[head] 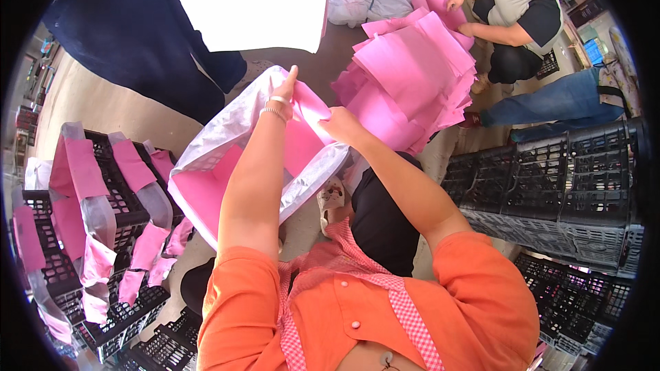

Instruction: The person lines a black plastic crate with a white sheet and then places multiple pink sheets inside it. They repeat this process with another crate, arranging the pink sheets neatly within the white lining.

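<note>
A crate with white film over its rim and pink sheets against its inner walls stands tilted before me. At its far edge my left hand holds a pink sheet against the wall, thumb raised. My right hand pinches the same sheet's right side, near the crate's corner. The lower part of the crate is partly hidden by my left forearm. Just beyond my right hand lies a large heap of pink sheets.
Black plastic crates are stacked at the right. Lined crates stand at the left. A co-worker touches the pink heap at upper right. Another person in dark blue clothing stands upper left, beside a bright white surface.
</note>
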`<state>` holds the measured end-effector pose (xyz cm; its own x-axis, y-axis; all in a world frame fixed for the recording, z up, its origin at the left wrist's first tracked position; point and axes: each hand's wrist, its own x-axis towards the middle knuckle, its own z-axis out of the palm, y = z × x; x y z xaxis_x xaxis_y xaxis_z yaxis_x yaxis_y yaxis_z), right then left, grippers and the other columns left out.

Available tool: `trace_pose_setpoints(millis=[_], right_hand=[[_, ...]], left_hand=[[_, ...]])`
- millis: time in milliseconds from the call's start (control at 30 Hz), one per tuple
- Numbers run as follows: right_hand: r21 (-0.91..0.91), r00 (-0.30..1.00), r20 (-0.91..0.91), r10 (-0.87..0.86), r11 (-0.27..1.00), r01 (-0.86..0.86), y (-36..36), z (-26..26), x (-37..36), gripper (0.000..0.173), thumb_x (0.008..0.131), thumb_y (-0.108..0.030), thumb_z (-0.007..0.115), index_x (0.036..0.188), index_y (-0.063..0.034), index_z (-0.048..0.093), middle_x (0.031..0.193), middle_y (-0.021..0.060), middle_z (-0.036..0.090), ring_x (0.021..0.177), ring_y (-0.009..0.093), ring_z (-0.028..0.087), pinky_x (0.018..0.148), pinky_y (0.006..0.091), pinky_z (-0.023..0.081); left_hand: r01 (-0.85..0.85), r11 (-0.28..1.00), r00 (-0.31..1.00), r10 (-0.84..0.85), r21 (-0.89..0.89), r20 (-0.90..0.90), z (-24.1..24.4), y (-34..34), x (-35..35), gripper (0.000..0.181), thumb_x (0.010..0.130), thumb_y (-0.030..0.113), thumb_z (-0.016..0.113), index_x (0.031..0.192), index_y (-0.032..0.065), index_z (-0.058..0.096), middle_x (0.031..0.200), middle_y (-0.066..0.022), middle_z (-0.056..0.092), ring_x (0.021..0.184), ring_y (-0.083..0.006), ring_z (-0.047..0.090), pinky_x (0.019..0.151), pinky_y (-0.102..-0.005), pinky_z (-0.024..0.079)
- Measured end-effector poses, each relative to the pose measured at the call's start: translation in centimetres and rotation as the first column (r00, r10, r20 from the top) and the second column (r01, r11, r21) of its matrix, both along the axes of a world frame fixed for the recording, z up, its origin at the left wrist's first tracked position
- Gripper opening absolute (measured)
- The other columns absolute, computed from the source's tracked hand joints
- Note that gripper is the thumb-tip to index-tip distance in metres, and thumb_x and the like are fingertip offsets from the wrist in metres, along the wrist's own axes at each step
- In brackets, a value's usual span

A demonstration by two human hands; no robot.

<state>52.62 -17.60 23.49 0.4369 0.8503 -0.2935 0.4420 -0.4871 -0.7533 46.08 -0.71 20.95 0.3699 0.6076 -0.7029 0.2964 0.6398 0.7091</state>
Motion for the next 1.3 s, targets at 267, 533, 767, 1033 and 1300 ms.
trace_pose_setpoints(millis=[267,533,767,1033,1300], right_hand=[[0.060,0.999,0.000,-0.032,0.998,0.032,0.8,2.0,-1.5,0.059,0.074,-0.042,0.062,0.111,0.0038,0.053,0.104,0.0251,0.058,0.096,0.037,0.057,0.080,0.0396,0.046],[0.425,0.804,0.535,-0.259,0.905,0.008,-6.7,4.5,2.3,0.062,0.074,-0.028,0.066,0.122,0.0020,0.042,0.118,0.0246,0.043,0.114,0.037,0.041,0.097,0.0445,0.032],[0.214,0.500,0.818,-0.286,0.957,0.197,-9.7,3.3,7.5,0.086,0.071,-0.027,0.067,0.136,0.0034,0.019,0.140,0.0262,0.020,0.131,0.040,0.018,0.107,0.0494,0.014],[0.404,0.451,0.809,-0.377,0.914,0.040,-10.8,2.7,12.0,0.049,0.080,-0.020,0.058,0.123,0.0006,0.045,0.124,0.0205,0.047,0.118,0.037,0.040,0.101,0.0465,0.027],[0.724,0.860,0.311,-0.405,0.687,0.062,-12.3,15.4,24.3,0.032,0.086,-0.027,0.056,0.088,0.0042,0.061,0.060,0.0060,0.059,0.055,0.015,0.053,0.054,0.0305,0.041]], left_hand=[[0.075,0.986,0.968,-0.037,-0.147,0.249,-1.9,-7.6,-4.6,0.069,0.079,0.071,0.037,0.119,0.0150,0.047,0.123,-0.0037,0.045,0.107,-0.0239,0.046,0.091,-0.0489,0.036],[0.402,0.075,0.911,-0.137,0.913,-0.390,4.3,-10.6,-6.4,0.067,0.076,0.008,0.056,0.137,0.0164,0.029,0.141,-0.0167,0.025,0.131,-0.0349,0.024,0.104,-0.0443,0.027],[0.796,-0.216,0.555,-0.113,0.566,-0.824,6.6,-11.4,-6.0,0.041,0.083,0.008,0.047,0.121,0.0238,0.049,0.141,-0.0022,0.031,0.134,-0.0312,0.020,0.102,-0.0568,0.025],[0.861,-0.143,0.476,-0.115,0.489,-0.872,8.0,-13.1,-4.5,0.043,0.078,0.011,0.058,0.119,0.0172,0.048,0.142,-0.0073,0.028,0.134,-0.0349,0.015,0.103,-0.0570,0.024],[0.604,0.007,0.786,-0.168,0.797,-0.595,6.1,-12.6,-6.1,0.059,0.067,-0.003,0.050,0.123,0.0158,0.047,0.141,-0.0193,0.022,0.131,-0.0405,0.021,0.106,-0.0443,0.026]])
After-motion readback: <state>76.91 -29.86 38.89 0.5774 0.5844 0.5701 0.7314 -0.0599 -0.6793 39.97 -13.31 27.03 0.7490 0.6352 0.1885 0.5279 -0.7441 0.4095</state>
